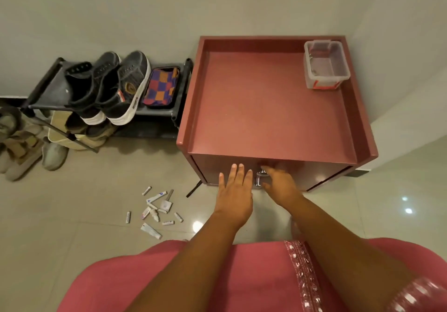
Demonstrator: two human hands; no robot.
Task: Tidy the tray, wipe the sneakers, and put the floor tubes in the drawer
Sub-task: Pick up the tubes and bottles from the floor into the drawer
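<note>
A dark red cabinet [271, 108] with a raised rim stands against the wall. Its drawer front [302, 173] carries a chrome handle [260, 178]. My left hand [233, 195] lies flat, fingers straight, against the drawer front left of the handle. My right hand [280, 183] reaches to the handle, fingers and thumb either side of it; the grasp is blurred. Several small white tubes [157, 211] lie scattered on the floor to the left. Two dark grey sneakers [116, 86] with white soles sit on a black shoe rack [48, 86].
A clear plastic box [326, 64] stands at the cabinet top's back right corner. A checkered cloth in a dark tray [161, 86] lies on the rack beside the sneakers. Beige shoes [21, 147] sit on the floor at far left. A black pen [193, 189] lies by the cabinet's foot.
</note>
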